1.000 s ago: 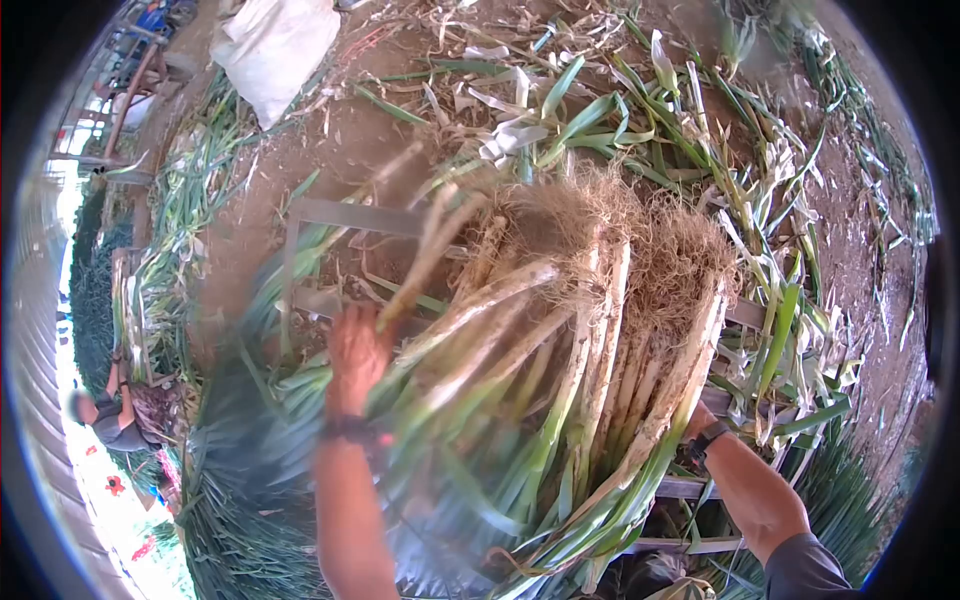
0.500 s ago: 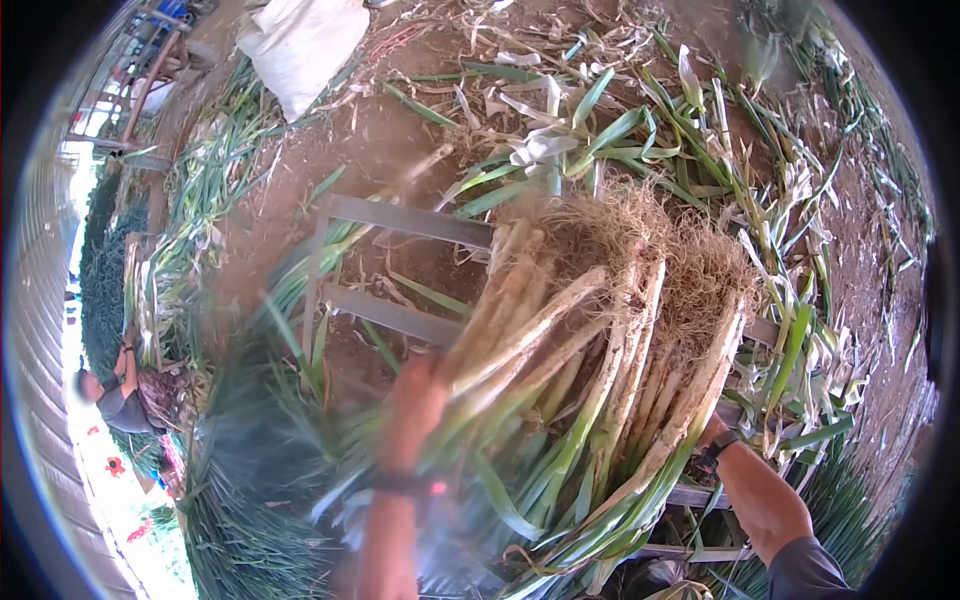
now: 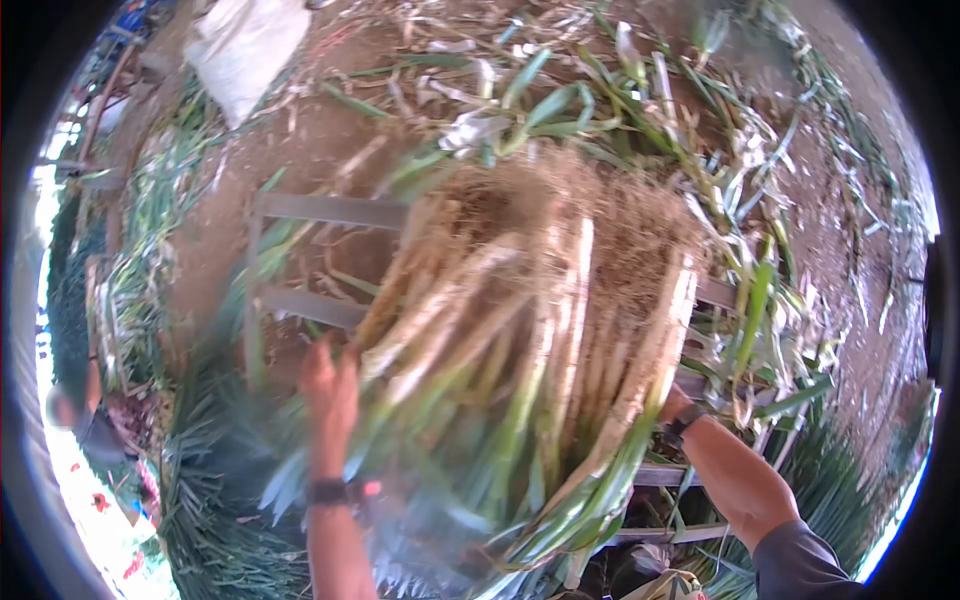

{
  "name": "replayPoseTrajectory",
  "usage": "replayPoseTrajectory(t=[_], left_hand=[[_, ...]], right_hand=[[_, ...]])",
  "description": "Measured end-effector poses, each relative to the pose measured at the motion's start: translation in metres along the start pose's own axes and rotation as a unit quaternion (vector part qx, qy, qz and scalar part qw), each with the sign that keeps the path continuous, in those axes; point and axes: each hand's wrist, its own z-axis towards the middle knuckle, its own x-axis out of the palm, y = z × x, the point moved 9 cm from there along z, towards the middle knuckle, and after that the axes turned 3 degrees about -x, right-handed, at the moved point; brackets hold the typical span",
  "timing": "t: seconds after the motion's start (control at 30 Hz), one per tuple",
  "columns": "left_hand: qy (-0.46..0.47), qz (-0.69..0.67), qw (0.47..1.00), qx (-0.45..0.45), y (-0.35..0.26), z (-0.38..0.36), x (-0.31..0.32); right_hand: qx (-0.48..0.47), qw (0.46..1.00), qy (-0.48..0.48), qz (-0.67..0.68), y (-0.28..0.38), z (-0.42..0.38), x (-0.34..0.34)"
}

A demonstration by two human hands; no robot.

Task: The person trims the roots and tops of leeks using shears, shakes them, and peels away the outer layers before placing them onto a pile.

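A large bundle of green onions lies across a low metal rack, shaggy brown roots at the top, green leaves toward me. My left hand is at the bundle's left edge, fingers stretched out and slightly blurred, with a dark band on the wrist. On the other side, my right hand reaches against the outermost stalks below the roots. Its fingers are hidden behind them, so whether they grip cannot be told. That wrist carries a black watch.
Trimmed leaves and peelings litter the brown ground. A white sack lies at the upper left. More green onions are heaped at the lower left. Another person is at the far left.
My left hand has moved left, its fingers now straightened at the bundle's edge. The whole scene has shifted left in view. My right hand keeps its place against the stalks.
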Motion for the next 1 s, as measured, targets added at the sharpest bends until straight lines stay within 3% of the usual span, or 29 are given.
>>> replayPoseTrajectory(t=[0.07,0.17,0.3,0.4,0.57,0.67,0.77,0.8,0.93,1.0], left_hand=[[-0.080,-0.038,0.993,0.079,-0.024,-0.035,-0.022],[-0.113,-0.001,0.989,0.097,-0.073,-0.108,-0.034],[-0.065,-0.005,0.974,0.215,-0.115,-0.212,0.019],[-0.007,0.090,0.955,0.281,-0.156,-0.269,0.051],[-0.015,0.099,0.955,0.280,-0.159,-0.293,0.073],[-0.027,0.086,0.956,0.280,-0.154,-0.297,0.084],[-0.044,0.150,0.936,0.317,-0.164,-0.311,0.098],[-0.027,0.151,0.940,0.304,-0.165,-0.316,0.106],[-0.104,0.093,0.935,0.326,-0.175,-0.345,0.120],[-0.088,0.114,0.927,0.347,-0.189,-0.359,0.127]], right_hand=[[0.002,1.000,-0.006,0.011,0.002,0.000,-0.003],[0.000,0.999,-0.017,0.035,0.004,-0.001,-0.006],[0.004,0.996,-0.029,0.087,0.008,-0.010,-0.011],[0.003,0.987,-0.047,0.154,0.013,-0.014,-0.017],[-0.055,0.915,-0.149,0.371,0.016,-0.019,-0.027],[-0.130,0.878,-0.191,0.419,0.011,-0.012,-0.034],[-0.210,0.907,-0.233,0.282,0.007,-0.025,-0.036],[-0.215,0.910,-0.240,0.261,0.000,-0.031,-0.033],[-0.225,0.921,-0.269,0.170,-0.047,-0.058,-0.025],[-0.233,0.925,-0.281,0.107,-0.067,-0.070,-0.024]])
